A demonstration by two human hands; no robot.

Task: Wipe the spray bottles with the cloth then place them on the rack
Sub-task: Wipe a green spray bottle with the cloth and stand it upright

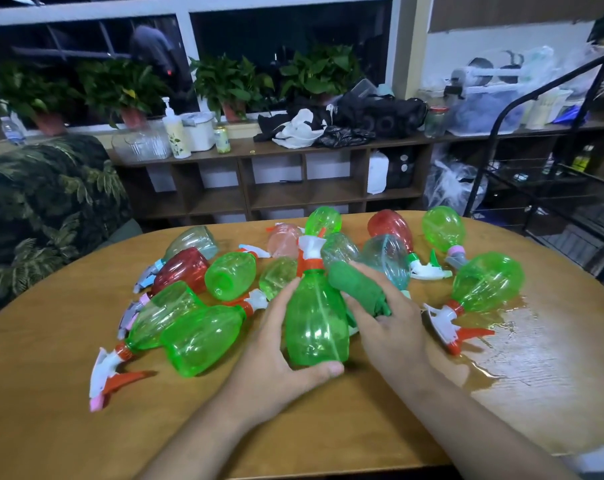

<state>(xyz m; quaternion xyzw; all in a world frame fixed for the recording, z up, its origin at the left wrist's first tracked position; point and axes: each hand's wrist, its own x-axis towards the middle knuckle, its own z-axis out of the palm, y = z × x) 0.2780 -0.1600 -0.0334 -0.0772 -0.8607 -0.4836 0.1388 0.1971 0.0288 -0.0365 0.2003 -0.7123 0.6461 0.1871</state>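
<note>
My left hand (276, 344) grips a green spray bottle (316, 317) round its base, thumb under the bottom, nozzle pointing away from me. My right hand (387, 317) holds a rolled dark green cloth (357, 287) against the bottle's right side. Several other spray bottles, green, red and pale blue, lie scattered on the wooden table (189, 427) behind and beside my hands. A black wire rack (550, 188) stands off the table's far right.
A wet, shiny patch (536, 344) covers the table's right part. A leaf-patterned chair (44, 209) sits at the left. Behind, a wooden shelf unit (293, 188) carries potted plants, bags and containers under a window.
</note>
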